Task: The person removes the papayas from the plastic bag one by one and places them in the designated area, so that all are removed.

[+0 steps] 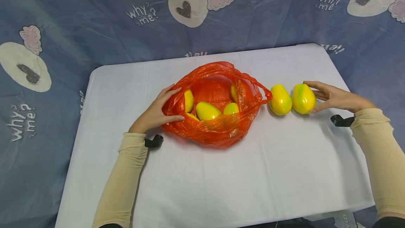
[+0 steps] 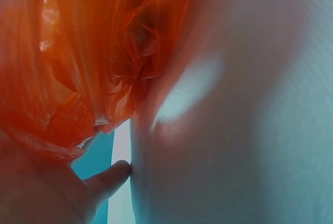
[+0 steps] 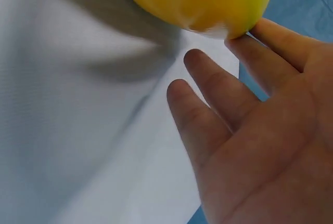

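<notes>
A red plastic bag [image 1: 215, 136] lies with its mouth up, several yellow-green mangoes [image 1: 207, 111] inside. My left hand [image 1: 155, 110] holds the bag's left side, thumb over the near rim and fingers at the far one. In the left wrist view the crinkled bag [image 2: 78, 52] fills the space above the thumb. To the right of the bag, two mangoes sit side by side. My right hand [image 1: 336, 96] pinches the outer mango [image 1: 303, 98] between fingertips and thumb. In the right wrist view, two fingers meet that mango [image 3: 203, 0] while two others extend apart from it.
The other loose mango [image 1: 280, 100] stands between the outer one and the bag's handle [image 1: 265, 94], close to both. Everything rests on a white-covered table [image 1: 205, 185]. Behind it hangs a blue patterned cloth [image 1: 110, 20]. Each wrist carries a small black camera mount [image 1: 154, 141].
</notes>
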Tool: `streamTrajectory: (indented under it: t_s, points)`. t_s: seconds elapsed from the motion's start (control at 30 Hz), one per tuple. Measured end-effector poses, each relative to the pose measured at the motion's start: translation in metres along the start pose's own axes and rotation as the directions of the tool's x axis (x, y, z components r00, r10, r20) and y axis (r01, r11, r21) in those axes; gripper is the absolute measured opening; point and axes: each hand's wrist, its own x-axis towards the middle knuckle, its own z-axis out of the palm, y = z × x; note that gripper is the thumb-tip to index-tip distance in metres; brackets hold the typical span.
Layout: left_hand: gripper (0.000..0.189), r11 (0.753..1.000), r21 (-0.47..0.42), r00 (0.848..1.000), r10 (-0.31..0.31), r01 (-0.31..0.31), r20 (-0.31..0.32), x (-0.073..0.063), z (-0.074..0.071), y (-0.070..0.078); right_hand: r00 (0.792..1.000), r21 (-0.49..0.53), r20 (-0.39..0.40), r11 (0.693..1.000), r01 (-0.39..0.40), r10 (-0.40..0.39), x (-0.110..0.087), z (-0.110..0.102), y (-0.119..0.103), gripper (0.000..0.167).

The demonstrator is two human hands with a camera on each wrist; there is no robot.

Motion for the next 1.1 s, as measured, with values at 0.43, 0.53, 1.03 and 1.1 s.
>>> streamTrajectory:
  t_s: [0.43, 0.53, 1.03, 1.1]
  points:
    - [0.099, 1.0, -0.003, 1.0, 0.007, -0.007, 0.0, 0.001, 0.001, -0.003, 1.0, -0.01, 0.026, 1.0, 0.014, -0.014, -0.001, 0.006, -0.013, 0.116]
    - [0.099, 1.0, 0.005, 1.0, 0.005, -0.005, -0.002, 0.001, 0.001, -0.002, 1.0, -0.053, -0.018, 0.999, 0.007, -0.008, 0.004, 0.012, -0.018, 0.11]
    - [0.099, 1.0, 0.01, 1.0, -0.001, 0.001, -0.002, 0.0, 0.0, -0.001, 0.995, -0.046, -0.095, 0.998, -0.034, 0.03, 0.005, 0.016, -0.013, 0.104]
    - [0.099, 1.0, 0.008, 1.0, 0.001, -0.001, -0.002, 0.0, 0.0, 0.0, 0.994, -0.027, -0.103, 0.999, -0.035, 0.032, 0.003, 0.017, -0.011, 0.105]
